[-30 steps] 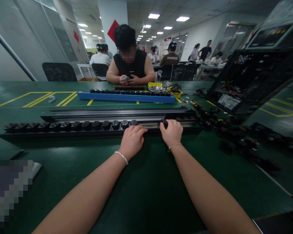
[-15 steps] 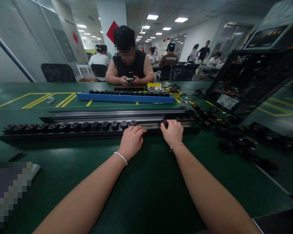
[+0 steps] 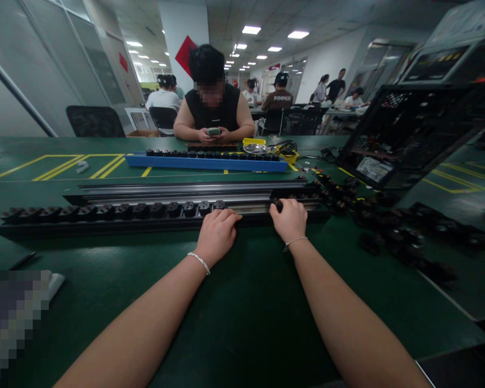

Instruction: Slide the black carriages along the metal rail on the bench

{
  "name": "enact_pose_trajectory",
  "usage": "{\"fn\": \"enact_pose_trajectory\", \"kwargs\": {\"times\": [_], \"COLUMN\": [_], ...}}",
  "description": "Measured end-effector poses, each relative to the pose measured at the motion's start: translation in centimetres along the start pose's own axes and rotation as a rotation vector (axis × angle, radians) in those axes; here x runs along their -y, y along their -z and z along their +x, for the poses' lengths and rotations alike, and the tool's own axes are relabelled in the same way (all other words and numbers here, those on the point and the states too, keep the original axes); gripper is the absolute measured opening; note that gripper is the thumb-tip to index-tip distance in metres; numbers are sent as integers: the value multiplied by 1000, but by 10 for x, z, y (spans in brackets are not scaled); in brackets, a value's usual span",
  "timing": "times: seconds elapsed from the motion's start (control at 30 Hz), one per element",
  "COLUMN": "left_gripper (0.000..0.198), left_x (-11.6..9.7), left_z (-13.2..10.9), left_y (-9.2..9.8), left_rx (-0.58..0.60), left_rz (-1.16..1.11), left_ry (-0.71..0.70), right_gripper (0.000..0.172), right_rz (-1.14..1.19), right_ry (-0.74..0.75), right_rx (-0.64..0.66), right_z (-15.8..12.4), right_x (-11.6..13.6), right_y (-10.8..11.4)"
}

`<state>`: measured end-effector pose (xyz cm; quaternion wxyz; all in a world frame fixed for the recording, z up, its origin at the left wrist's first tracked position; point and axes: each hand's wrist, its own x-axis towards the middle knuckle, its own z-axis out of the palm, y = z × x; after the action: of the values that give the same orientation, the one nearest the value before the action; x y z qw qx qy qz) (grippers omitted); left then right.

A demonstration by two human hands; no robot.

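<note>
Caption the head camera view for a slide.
At a green table, the left hand rests on a black rail lined with dark round parts; the right hand holds a small black part.

This is an assembly workshop. Yellow lines mark the green workbench; a blue component rail lies at twelve o'clock, seated workers toward one.

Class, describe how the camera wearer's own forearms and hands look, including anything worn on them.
The left forearm and right forearm are bare, with no sleeves in view. The left hand and right hand are ungloved. A pale silvery, braided-looking bracelet circles the left wrist; a thinner silvery, chain-like bracelet circles the right. Finer details are too small to tell.
</note>
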<state>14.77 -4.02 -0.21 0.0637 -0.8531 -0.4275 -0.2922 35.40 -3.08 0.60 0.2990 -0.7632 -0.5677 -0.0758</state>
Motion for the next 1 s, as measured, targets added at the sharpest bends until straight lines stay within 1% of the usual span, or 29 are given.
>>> {"fn": "enact_pose_trajectory", "kwargs": {"times": [0.17,0.57,0.87,1.0], "left_gripper": [32,32,32,32], "left_x": [0,0,0,0], "left_z": [0,0,0,0], "left_y": [0,0,-1,0], "left_rx": [-8,-4,-9,-7], "left_rz": [-7,3,-7,-6], "left_ry": [1,2,9,8], "right_gripper": [37,36,40,39], "right_rz": [0,-32,-36,-33], "right_ry": [-2,-35,55,64], "right_rx": [-15,16,38,9], "right_z": [0,2,3,4], "right_x": [-2,-4,-17,-20], "right_y": [0,3,6,3]}}
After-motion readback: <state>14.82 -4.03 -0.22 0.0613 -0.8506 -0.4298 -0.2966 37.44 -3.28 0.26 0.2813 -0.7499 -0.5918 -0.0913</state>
